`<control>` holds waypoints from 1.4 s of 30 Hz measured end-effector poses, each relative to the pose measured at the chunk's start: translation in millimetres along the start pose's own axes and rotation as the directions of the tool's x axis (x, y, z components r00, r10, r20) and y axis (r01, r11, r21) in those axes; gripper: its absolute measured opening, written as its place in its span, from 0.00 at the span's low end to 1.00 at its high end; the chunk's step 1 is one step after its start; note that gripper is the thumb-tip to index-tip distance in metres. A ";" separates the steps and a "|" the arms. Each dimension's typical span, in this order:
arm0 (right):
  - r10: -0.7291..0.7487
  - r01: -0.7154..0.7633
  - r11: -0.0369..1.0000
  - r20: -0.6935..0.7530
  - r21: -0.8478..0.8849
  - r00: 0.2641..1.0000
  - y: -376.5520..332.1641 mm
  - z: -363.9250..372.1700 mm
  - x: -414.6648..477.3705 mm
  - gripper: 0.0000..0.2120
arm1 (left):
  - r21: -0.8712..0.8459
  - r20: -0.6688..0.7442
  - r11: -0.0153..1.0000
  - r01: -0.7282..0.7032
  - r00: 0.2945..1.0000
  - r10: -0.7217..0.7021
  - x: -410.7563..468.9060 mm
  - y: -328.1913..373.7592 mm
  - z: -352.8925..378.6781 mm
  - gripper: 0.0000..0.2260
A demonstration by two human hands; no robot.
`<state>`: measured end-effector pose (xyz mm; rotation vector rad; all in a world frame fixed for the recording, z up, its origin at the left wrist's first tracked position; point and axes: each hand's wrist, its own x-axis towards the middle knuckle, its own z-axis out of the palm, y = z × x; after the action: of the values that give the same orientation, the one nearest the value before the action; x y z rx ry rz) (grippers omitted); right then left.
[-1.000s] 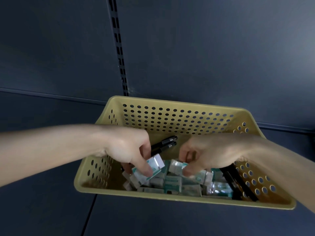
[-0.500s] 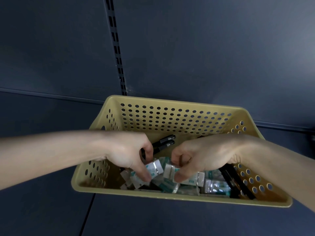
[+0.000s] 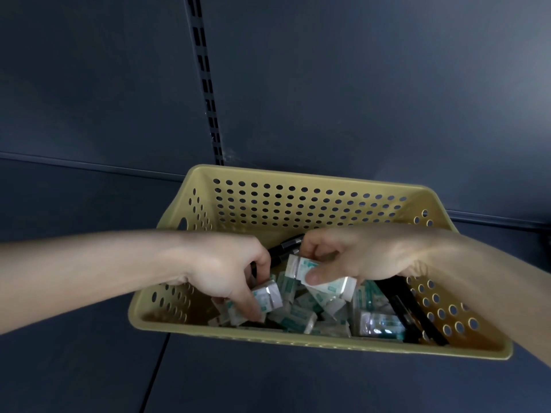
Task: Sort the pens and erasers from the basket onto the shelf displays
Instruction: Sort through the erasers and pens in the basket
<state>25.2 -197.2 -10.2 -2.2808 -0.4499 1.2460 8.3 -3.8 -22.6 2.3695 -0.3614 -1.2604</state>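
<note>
A yellow perforated basket stands on a dark shelf, holding several white-and-teal wrapped erasers and black pens. Both of my hands are inside it. My left hand curls its fingers round a couple of erasers at the basket's left side. My right hand pinches a small stack of erasers between thumb and fingers, lifted a little above the pile. More black pens poke out behind the two hands.
The dark blue shelf surface stretches left and in front of the basket. A dark back panel with a slotted upright rail rises behind it. A seam in the shelf runs down from the basket's front left corner.
Both hands dug deeper into the pile and gathered erasers. My right hand has lifted its erasers slightly and shifted toward the left hand. The view has tilted a little.
</note>
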 end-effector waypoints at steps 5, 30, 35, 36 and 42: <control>-0.011 0.011 1.000 -0.041 -0.002 0.999 1.1 1.9 0.2 0.13 | -0.024 -0.025 1.000 0.004 1.000 -0.005 -0.6 -0.4 4.4 0.12; 0.040 0.640 0.479 -0.744 0.600 0.667 4.4 37.7 -59.4 0.11 | -0.755 -0.597 0.267 -0.599 0.796 0.096 -15.0 63.1 10.9 0.10; 0.210 0.760 0.427 -0.871 0.490 0.443 18.9 54.8 -88.4 0.10 | -0.721 -0.625 0.212 -0.659 0.752 0.210 -9.2 104.8 31.8 0.13; 0.238 0.772 0.419 -0.878 0.478 0.414 24.9 58.8 -96.9 0.10 | -0.720 -0.624 0.200 -0.665 0.745 0.234 -9.1 114.7 38.4 0.13; 0.340 0.819 0.467 -0.922 0.335 0.183 74.1 95.7 -165.4 0.15 | -0.640 -0.640 0.223 -0.736 0.670 0.375 -4.2 186.5 100.7 0.19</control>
<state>-139.5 -316.1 17.0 -1.3852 0.2274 -0.4456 -82.9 -190.1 21.3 1.2414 -0.3076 -0.3904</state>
